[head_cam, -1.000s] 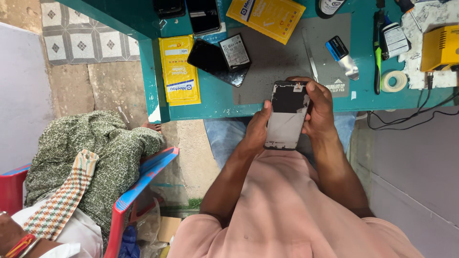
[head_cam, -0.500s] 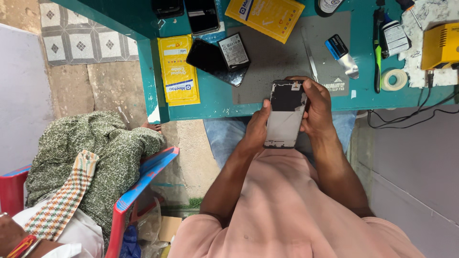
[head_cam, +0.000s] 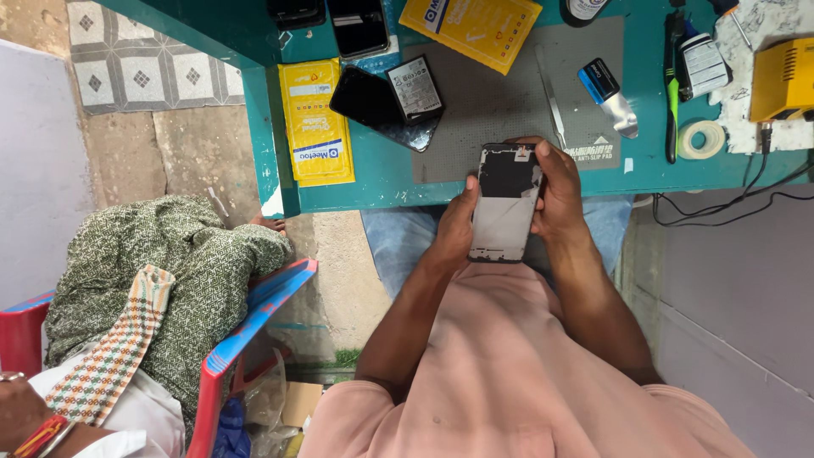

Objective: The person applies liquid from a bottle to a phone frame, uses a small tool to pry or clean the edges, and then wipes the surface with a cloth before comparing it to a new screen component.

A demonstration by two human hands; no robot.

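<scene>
Yellow packet (head_cam: 315, 121) (flat, rectangular) lies left of the hand-held phone frame (head_cam: 505, 203).

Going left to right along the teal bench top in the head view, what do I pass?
Yellow packet → black phone → battery → opened phone frame held in both hands → blue-capped tube → tape roll → yellow box.

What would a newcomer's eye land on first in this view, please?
An opened phone frame, back up, sits mid-picture, gripped by the left hand and right hand at the edge of a teal workbench. A yellow packet lies on the bench to the left.
</scene>
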